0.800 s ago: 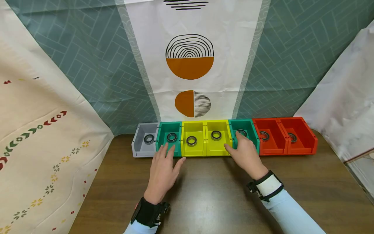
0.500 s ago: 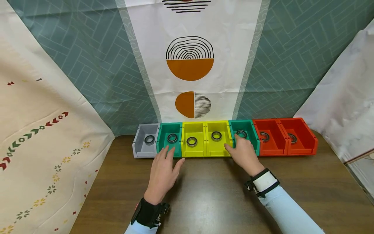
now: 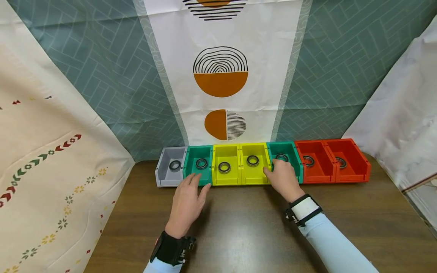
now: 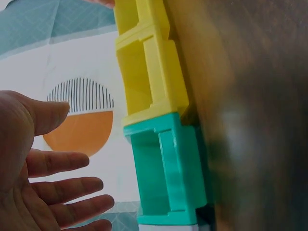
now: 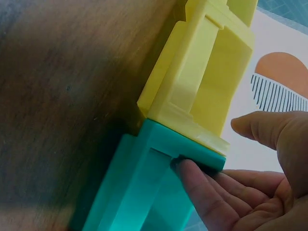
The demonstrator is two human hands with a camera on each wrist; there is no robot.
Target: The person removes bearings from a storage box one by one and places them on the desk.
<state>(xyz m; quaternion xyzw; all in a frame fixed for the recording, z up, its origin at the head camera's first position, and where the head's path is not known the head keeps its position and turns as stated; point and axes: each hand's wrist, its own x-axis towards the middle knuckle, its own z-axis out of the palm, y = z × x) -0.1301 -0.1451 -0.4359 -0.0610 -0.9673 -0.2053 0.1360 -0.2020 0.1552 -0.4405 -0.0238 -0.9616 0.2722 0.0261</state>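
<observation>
My right hand (image 3: 284,180) reaches over the front of the right green bin (image 3: 296,149). In the right wrist view its index finger (image 5: 199,190) dips over this bin's wall, with the thumb held apart. A ring-shaped bearing (image 3: 282,156) lies inside, partly covered by that hand. My left hand (image 3: 187,203) hovers before the left green bin (image 3: 199,177), fingers spread and holding nothing. That bin contains another bearing (image 3: 201,163). The left wrist view shows the left hand's palm (image 4: 21,192) beside the bins, its thumb away from the fingers.
Also in the row are a grey bin (image 3: 167,181), two yellow bins (image 3: 227,179) and two red bins (image 3: 317,178), each with one bearing. The row stands at the back of a brown wooden table (image 3: 239,227). Patterned cloth (image 3: 116,83) hangs close behind it.
My right hand has shifted slightly left and down in view, its fingertips bending lower into the right green bin. My left hand has drawn back a little. The head view has tilted slightly upward.
</observation>
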